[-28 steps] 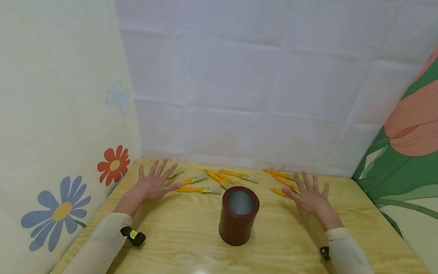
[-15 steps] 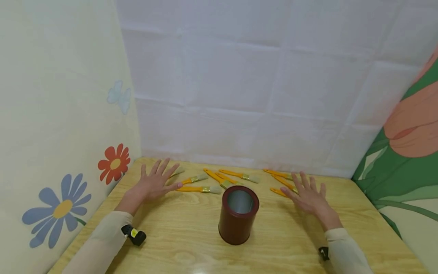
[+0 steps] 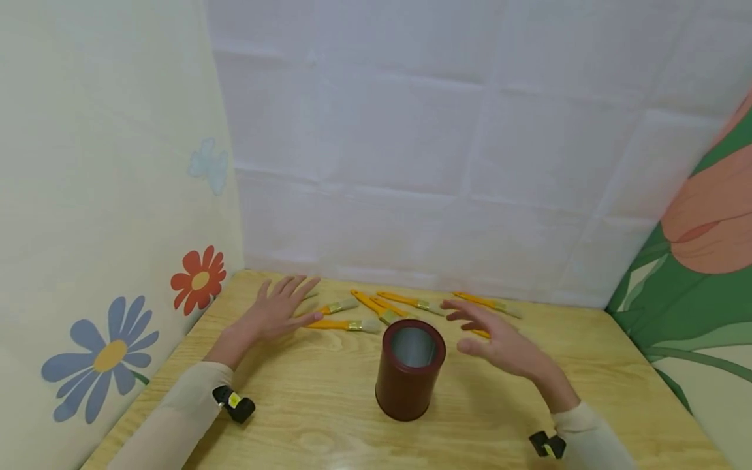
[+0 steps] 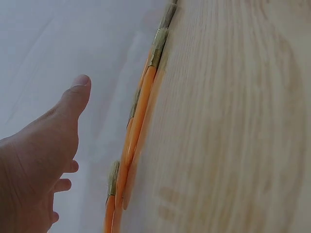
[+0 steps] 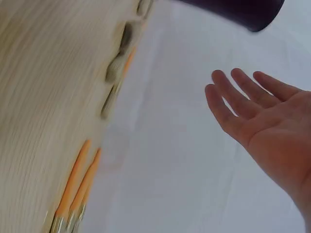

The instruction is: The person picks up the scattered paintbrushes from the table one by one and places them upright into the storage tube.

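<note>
A dark red cylindrical can (image 3: 407, 391) stands upright mid-table in the head view, its mouth open upward. Just right of it is my right hand (image 3: 502, 343), palm turned toward the can, fingers loosely bent and holding nothing. It partly hides the yellow-handled paintbrushes (image 3: 483, 300) on that side. My left hand (image 3: 270, 316) is spread palm-down above the left brushes, its thumb near a paintbrush (image 3: 337, 325). In the left wrist view, that hand appears clear of the brushes (image 4: 141, 107). The right wrist view shows the can's dark side (image 5: 245, 10) beyond the fingertips.
Several more paintbrushes (image 3: 402, 300) lie behind the can, near the white back sheet (image 3: 376, 163). A flower-printed panel (image 3: 117, 215) borders the wooden table (image 3: 317, 418) on the left. Another panel with tulips (image 3: 705, 228) stands on the right.
My right hand has moved left from above the right-hand brushes toward the can and turned its palm inward. My left hand has shifted slightly right. The can and brushes have stayed put.
</note>
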### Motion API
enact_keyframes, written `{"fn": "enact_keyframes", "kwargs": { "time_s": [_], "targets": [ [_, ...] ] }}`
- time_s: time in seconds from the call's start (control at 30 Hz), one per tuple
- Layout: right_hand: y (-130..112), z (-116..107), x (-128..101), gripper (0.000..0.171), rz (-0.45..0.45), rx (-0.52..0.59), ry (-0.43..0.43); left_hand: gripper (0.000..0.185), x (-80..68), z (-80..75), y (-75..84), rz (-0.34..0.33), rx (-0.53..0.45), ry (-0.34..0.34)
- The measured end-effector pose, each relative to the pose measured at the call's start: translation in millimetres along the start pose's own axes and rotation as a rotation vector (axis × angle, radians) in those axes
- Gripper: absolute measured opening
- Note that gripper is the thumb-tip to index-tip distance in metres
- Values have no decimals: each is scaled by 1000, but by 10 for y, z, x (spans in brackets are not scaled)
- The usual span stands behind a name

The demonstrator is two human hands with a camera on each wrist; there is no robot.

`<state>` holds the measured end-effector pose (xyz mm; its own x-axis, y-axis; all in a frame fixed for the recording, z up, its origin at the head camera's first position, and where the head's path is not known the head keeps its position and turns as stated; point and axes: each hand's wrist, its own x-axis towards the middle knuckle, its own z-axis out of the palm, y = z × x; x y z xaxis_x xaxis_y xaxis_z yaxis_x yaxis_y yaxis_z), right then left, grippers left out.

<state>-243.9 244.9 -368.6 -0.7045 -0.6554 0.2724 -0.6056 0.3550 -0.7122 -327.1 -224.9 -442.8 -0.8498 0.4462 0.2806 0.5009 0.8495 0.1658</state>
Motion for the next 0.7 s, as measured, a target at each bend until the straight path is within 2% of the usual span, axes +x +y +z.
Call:
{"fn": "enact_keyframes", "kwargs": {
  "time_s": [0.13, 0.23, 0.37, 0.53, 0.7],
  "targets": [
    [-129, 201, 51, 89, 0, 34, -57, 81, 17, -4, 56, 11, -4, 0],
    [-159, 324, 76, 97, 33, 38, -70, 79, 30, 9, 97, 30, -18, 1],
    [-156, 413, 100, 96, 62, 1, -64, 74, 50, 31, 129, 55, -32, 10],
    [-137, 423, 113, 90, 90, -26, -5, 69, 83, 36, 158, 59, -24, 34],
    [-98, 405, 112, 88, 150, -33, 30, 64, 90, 42, 212, 88, -34, 17]
  ]
}}
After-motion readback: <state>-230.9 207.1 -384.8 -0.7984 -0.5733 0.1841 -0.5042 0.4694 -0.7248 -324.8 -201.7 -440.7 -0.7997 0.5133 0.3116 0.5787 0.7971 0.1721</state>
